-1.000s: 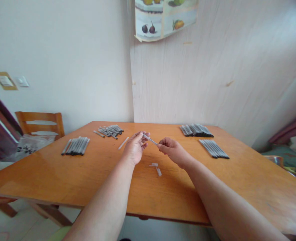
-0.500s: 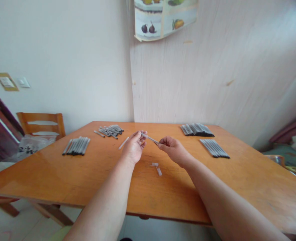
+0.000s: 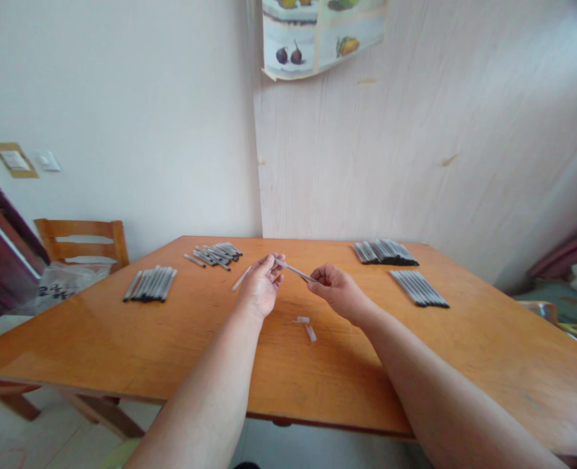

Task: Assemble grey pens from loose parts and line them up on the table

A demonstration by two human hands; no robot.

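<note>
A slim pen with a clear grey barrel slants between my two hands above the table. My left hand pinches its upper left end between thumb and fingers, the other fingers curled loosely. At the lower right end, my right hand grips it with thumb and forefinger; that tip is hidden by the fingers. Beside my left hand lies a whitish tube-like piece, partly covered by the hand. Below the pen, two small clear plastic pieces rest on the wood.
On the wooden table, black-ended pens lie in a loose pile and a row at left. A stack and a neat row lie at right. A chair holding a plastic bag stands left; a wall is behind.
</note>
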